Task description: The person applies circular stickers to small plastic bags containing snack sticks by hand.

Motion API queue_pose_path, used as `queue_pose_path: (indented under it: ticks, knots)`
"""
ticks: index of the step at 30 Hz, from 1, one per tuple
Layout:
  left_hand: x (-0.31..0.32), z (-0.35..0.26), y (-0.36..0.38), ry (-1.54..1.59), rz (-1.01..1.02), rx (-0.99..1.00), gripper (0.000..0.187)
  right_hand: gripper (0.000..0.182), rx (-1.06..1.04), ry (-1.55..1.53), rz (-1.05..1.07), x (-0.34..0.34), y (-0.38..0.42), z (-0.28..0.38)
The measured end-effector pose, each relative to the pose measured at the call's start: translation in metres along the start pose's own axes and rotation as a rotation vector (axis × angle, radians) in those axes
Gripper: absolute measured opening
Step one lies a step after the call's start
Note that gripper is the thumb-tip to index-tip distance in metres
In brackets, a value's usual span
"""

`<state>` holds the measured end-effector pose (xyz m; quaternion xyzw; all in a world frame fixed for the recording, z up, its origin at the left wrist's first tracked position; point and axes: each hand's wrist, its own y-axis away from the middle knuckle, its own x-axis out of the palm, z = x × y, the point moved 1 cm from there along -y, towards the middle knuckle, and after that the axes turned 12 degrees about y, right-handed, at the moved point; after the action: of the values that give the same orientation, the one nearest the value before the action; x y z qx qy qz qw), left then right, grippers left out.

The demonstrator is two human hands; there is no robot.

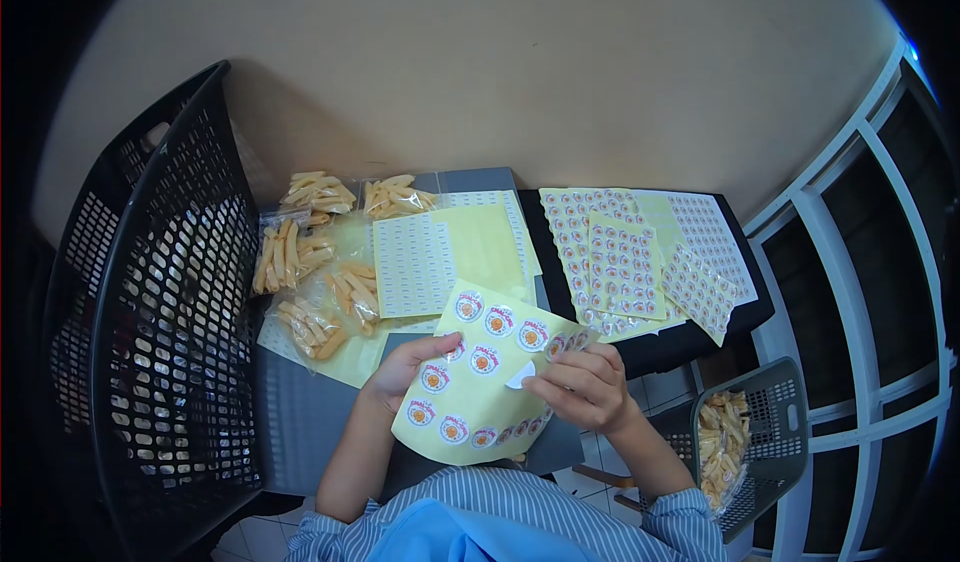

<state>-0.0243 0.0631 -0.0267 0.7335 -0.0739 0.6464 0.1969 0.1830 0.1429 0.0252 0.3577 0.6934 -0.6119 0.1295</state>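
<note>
A pale yellow sheet of round logo stickers (455,362) is held up in front of my body. My left hand (408,364) grips its left edge, thumb on top. At the right side of the sheet, my right hand (585,387) pinches a round sticker (520,375), which is partly lifted and shows its white back. Bare yellow backing shows in the middle of the sheet. Beyond it, more label sheets (415,262) lie on the grey table (300,412). Clear bags of tube-shaped snacks (312,327) sit at the left of these sheets.
A tall black perforated basket (180,262) stands at the left. Several sticker sheets (625,262) lie on a black surface (755,297) at the right. Lower right, a green basket (780,422) holds bagged snacks (722,447). A beige wall (520,72) rises behind the table.
</note>
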Motion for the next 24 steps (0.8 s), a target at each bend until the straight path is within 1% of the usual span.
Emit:
queue_pose_path:
  ticks: [2,4,6,8,9,11,13,14,15,17,18,19,20,21,22,23,24]
  knots:
    - [-0.002,0.0,-0.001,0.029,0.004,-0.003,0.044,0.024,0.002,-0.01,-0.076,0.001,0.005,0.0]
    - [-0.006,-0.006,-0.001,0.016,-0.031,0.142,0.043,0.021,0.0,-0.035,-0.1,-0.001,0.012,-0.003]
    - [-0.006,-0.02,0.008,0.057,0.004,0.139,0.042,0.018,-0.003,-0.058,-0.125,-0.005,0.018,-0.008]
    - [0.0,-0.029,0.018,0.081,0.042,0.137,0.042,0.029,0.231,-0.333,-0.252,-0.008,0.022,-0.015]
    - [0.002,-0.029,0.021,0.081,0.04,0.136,0.042,0.029,0.233,-0.332,-0.252,-0.006,0.021,-0.016]
    - [0.005,-0.026,0.021,0.022,0.042,0.119,0.042,0.061,0.557,-0.424,-0.239,0.002,0.017,-0.026]
    - [0.005,-0.021,0.016,0.023,0.026,0.104,0.042,0.091,0.614,-0.572,0.125,0.009,0.02,-0.035]
    - [0.005,-0.019,0.013,0.023,0.008,0.1,0.041,0.096,0.758,-1.124,0.002,0.022,0.026,-0.033]
    - [0.003,-0.02,0.011,0.018,0.014,0.093,0.041,0.096,0.758,-1.114,-0.004,0.023,0.032,-0.034]
    - [0.009,-0.02,0.008,-0.018,0.078,0.125,0.045,0.093,1.071,-1.406,0.097,0.023,0.043,-0.036]
    - [0.01,-0.017,0.007,-0.016,0.076,0.122,0.045,0.09,1.085,-1.319,-0.036,0.023,0.04,-0.04]
    - [0.013,-0.013,0.007,-0.247,-0.056,0.32,0.048,0.087,1.053,-1.251,-0.113,0.024,0.05,-0.053]
    - [0.018,-0.011,0.008,-0.478,-0.192,0.516,0.052,0.079,1.19,-1.17,-0.243,0.023,0.05,-0.064]
    - [0.013,-0.011,0.01,-0.805,-0.381,0.601,0.06,0.076,1.245,-1.122,-0.352,0.022,0.054,-0.079]
    - [0.004,-0.004,0.014,-1.105,-0.504,0.569,0.063,0.075,1.279,-0.959,-0.401,0.029,0.074,-0.1]
    - [-0.005,0.005,0.022,-1.406,-0.628,0.521,0.066,0.076,1.355,-0.778,-0.403,0.036,0.094,-0.12]
    - [-0.003,0.022,0.025,-1.447,-0.66,0.422,0.073,0.076,1.428,-0.592,-0.399,0.044,0.114,-0.134]
